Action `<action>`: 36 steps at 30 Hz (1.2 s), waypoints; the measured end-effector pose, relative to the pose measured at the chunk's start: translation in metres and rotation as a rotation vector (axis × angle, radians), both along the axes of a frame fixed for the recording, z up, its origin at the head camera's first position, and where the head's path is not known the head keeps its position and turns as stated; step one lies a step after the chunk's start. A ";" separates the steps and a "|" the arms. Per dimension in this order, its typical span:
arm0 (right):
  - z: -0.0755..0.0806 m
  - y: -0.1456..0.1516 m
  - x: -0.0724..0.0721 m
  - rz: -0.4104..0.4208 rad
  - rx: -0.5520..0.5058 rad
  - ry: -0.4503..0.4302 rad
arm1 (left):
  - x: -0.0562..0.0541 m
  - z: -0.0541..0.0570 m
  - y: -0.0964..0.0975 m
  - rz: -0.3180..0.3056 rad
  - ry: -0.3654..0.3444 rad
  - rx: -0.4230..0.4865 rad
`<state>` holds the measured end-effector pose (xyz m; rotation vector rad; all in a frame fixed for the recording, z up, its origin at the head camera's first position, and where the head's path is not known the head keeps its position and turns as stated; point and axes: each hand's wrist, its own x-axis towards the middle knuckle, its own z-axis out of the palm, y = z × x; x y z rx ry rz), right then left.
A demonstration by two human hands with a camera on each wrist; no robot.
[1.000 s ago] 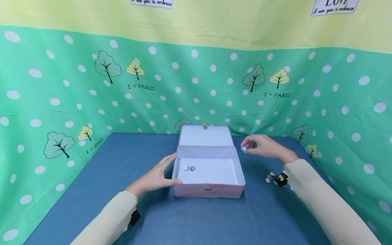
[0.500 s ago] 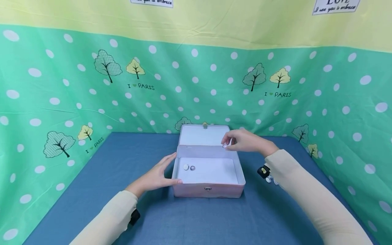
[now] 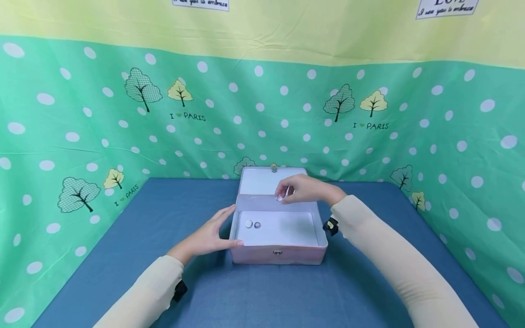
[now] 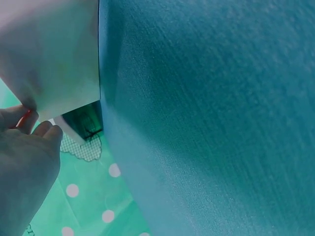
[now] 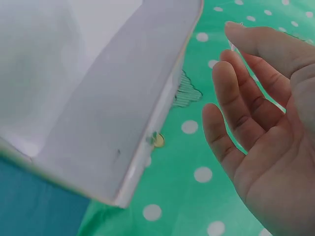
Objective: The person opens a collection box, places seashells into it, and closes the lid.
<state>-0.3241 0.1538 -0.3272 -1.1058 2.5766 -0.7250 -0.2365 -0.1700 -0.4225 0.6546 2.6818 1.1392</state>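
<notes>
An open pinkish tin box (image 3: 279, 255) with a white inside stands on the blue table, its hinged lid (image 3: 258, 180) tilted back. On the box floor at the left lie two small round pieces, one white disc (image 3: 249, 223) and one darker-rimmed disc (image 3: 257, 225). My left hand (image 3: 209, 234) rests on the box's left side, fingers extended and thumb on the front rim corner. Above the rear of the box, my right hand (image 3: 305, 189) pinches a small whitish round piece (image 3: 279, 198) between thumb and fingertips. In the right wrist view, the thumb mostly hides this piece (image 5: 232, 45).
A blue cloth (image 3: 262, 296) covers the table. Behind it hangs a green curtain (image 3: 221, 114) with white dots and tree prints. A black wrist device (image 3: 331, 226) on the right sleeve hangs close to the box's right wall.
My right hand has moved left from beside the box to over it, carrying the small round piece. Its sleeve now hides the loose pieces on the table. My left hand has stayed in place.
</notes>
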 end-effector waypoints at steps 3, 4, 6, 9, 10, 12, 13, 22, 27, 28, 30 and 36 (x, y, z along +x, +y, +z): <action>-0.006 -0.007 -0.003 0.000 0.004 -0.028 | -0.001 0.000 0.000 0.000 -0.003 0.001; -0.009 -0.010 -0.003 -0.002 0.007 -0.042 | -0.001 0.000 0.001 0.002 -0.005 0.003; -0.014 -0.013 -0.004 -0.004 0.014 -0.071 | -0.002 0.000 0.001 0.000 -0.008 0.005; -0.021 -0.018 -0.007 -0.001 0.025 -0.094 | -0.003 0.000 0.002 0.001 -0.008 0.004; -0.024 -0.019 -0.008 0.000 0.030 -0.098 | -0.003 0.000 0.002 0.001 -0.006 0.003; -0.028 -0.023 -0.010 0.002 0.038 -0.103 | -0.003 0.000 0.002 -0.001 0.001 0.003; -0.030 -0.025 -0.011 0.005 0.044 -0.109 | -0.003 0.000 0.001 0.000 0.005 0.004; -0.050 -0.042 -0.015 -0.008 0.107 -0.161 | -0.004 -0.001 0.000 0.003 -0.003 0.005; -0.061 -0.048 -0.017 -0.037 0.122 -0.187 | -0.003 -0.003 0.000 0.000 0.002 0.019; -0.064 -0.049 -0.017 -0.047 0.127 -0.197 | -0.003 -0.003 -0.001 -0.002 0.005 0.021; -0.069 -0.050 -0.018 -0.061 0.136 -0.205 | -0.002 -0.004 -0.001 -0.003 0.004 0.025; -0.080 -0.051 -0.020 -0.041 0.140 -0.170 | -0.002 -0.005 -0.001 0.001 -0.004 0.025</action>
